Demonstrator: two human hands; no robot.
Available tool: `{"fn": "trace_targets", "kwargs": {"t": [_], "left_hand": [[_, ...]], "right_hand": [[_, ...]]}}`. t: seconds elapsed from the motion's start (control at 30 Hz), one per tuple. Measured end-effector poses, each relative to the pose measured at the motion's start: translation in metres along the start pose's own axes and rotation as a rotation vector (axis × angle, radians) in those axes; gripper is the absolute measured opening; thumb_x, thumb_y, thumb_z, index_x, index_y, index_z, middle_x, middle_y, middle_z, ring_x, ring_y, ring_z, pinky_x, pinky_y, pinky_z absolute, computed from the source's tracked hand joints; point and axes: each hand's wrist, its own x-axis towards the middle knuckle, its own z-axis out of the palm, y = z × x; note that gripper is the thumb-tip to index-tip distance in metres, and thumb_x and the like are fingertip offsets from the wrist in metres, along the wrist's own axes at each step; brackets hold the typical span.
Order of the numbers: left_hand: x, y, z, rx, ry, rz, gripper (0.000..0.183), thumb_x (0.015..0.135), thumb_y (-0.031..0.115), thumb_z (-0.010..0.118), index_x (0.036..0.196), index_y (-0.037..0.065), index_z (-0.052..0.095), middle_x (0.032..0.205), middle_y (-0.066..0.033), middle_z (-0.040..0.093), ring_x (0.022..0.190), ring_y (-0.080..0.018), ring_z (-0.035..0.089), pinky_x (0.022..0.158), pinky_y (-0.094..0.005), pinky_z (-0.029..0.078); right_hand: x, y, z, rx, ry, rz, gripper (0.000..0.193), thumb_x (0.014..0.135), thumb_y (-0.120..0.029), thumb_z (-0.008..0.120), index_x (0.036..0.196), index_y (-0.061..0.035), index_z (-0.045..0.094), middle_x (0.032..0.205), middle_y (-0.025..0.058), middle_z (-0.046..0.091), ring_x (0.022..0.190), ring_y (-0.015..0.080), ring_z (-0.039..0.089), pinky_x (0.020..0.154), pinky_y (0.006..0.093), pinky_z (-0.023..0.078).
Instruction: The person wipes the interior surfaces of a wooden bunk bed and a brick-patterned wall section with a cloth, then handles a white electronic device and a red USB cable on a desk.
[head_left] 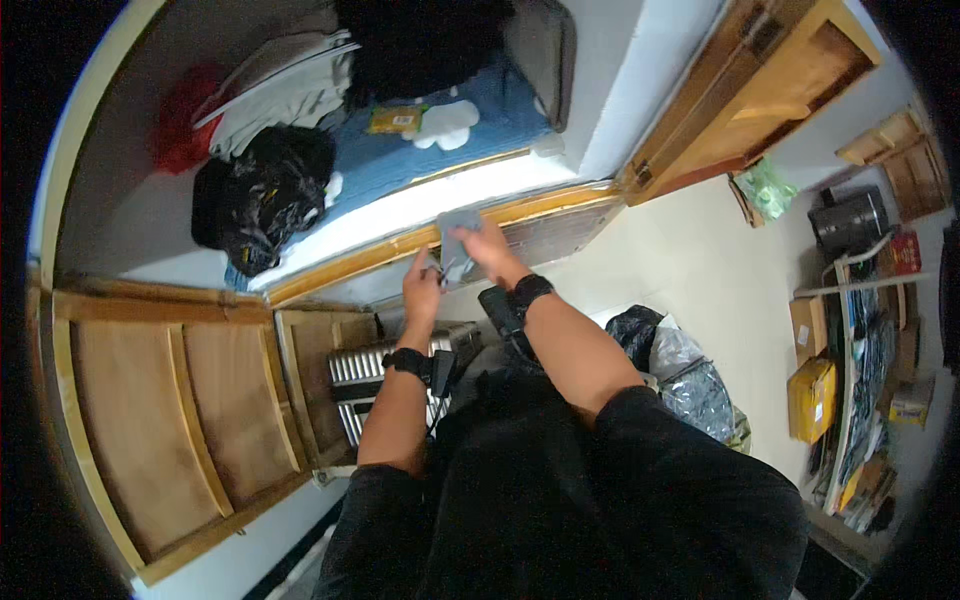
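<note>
My right hand is closed on a thin grey piece of cloth, held above the wooden edge of the cupboard shelf. Part of the grey piece hangs below the fingers. Just to the left, my left hand has its index finger pointing up, while its other fingers curl around a small dark, partly shiny thing that is too blurred to name. The two hands are close together but apart. Each wrist wears a black strap with a dark device on it.
The shelf holds a black plastic bag, folded clothes, a yellow packet and a white flower-shaped thing. Wooden cupboard doors stand open at left and right. Below are a silver ribbed suitcase and plastic bags; a rack stands right.
</note>
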Motion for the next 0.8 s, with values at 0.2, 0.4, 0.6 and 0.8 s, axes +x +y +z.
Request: {"fn": "trace_targets", "kwargs": {"t": [0.2,0.4,0.6,0.8], "left_hand": [[-0.029,0.018,-0.012,-0.454,-0.045,-0.189,0.020,0.088,0.015,0.048,0.099,0.002,0.058,0.080,-0.0090,0.063,0.065,-0.0157,0.060,0.059,-0.0264,0.047],[-0.051,0.035,0.005,-0.239,-0.493,-0.213,0.022,0.087,0.019,0.051,0.079,0.002,0.061,0.075,-0.0090,0.063,0.070,-0.0175,0.061,0.066,-0.0302,0.051],[-0.037,0.012,0.009,-0.465,-0.407,-0.425,0.040,0.091,0.040,0.051,0.085,0.001,0.058,0.086,-0.0147,0.062,0.078,-0.0224,0.062,0.073,-0.0373,0.052],[-0.032,0.058,0.001,-1.188,-0.077,-0.455,0.045,0.090,0.043,0.051,0.111,0.003,0.053,0.108,-0.0165,0.056,0.097,-0.0295,0.056,0.088,-0.0443,0.045]], "right_hand": [[0.038,0.005,-0.004,1.014,-0.209,0.231,0.030,0.091,-0.024,0.054,0.114,-0.0052,0.053,0.108,0.0106,0.060,0.101,0.0277,0.059,0.092,0.0480,0.046],[0.046,-0.004,-0.015,1.151,-0.130,0.272,0.030,0.091,-0.024,0.053,0.115,-0.0054,0.052,0.112,0.0100,0.060,0.106,0.0289,0.056,0.096,0.0483,0.042],[0.032,-0.013,-0.010,1.159,-0.013,0.335,0.035,0.090,-0.027,0.054,0.117,-0.0060,0.051,0.113,0.0083,0.059,0.104,0.0278,0.057,0.096,0.0443,0.043],[0.012,-0.005,-0.005,0.982,-0.315,0.500,0.031,0.090,-0.025,0.054,0.113,-0.0036,0.053,0.108,0.0118,0.059,0.097,0.0273,0.059,0.088,0.0439,0.048]]}}
